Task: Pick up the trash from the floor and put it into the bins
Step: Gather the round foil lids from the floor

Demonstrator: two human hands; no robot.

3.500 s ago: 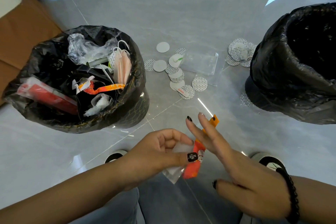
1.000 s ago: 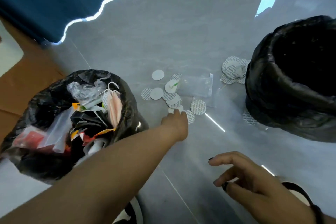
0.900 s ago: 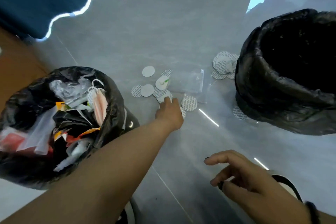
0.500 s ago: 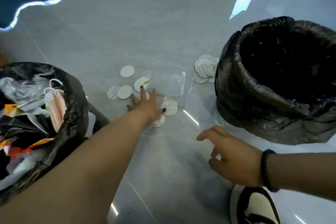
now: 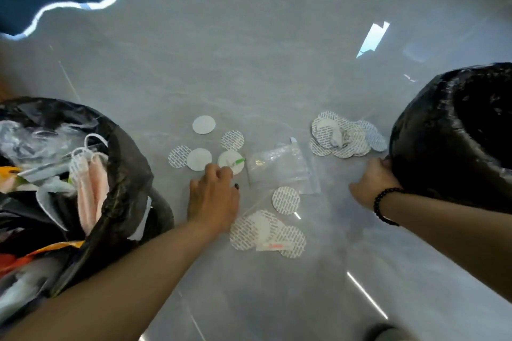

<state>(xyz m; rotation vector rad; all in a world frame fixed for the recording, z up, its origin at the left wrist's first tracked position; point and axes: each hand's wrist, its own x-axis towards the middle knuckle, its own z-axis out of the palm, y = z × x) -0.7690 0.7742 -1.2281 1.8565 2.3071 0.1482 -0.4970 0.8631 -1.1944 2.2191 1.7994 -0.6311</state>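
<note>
Presently left hand [image 5: 213, 196] curls onto the round foil seal discs [image 5: 199, 159] on the tiled floor [image 5: 277, 63] between both bins, grip unresolved; right hand [image 5: 372, 183] grips the empty bin's liner [image 5: 443, 147]; discs likely light, thin, floor-hugging: lift by edge.
</note>
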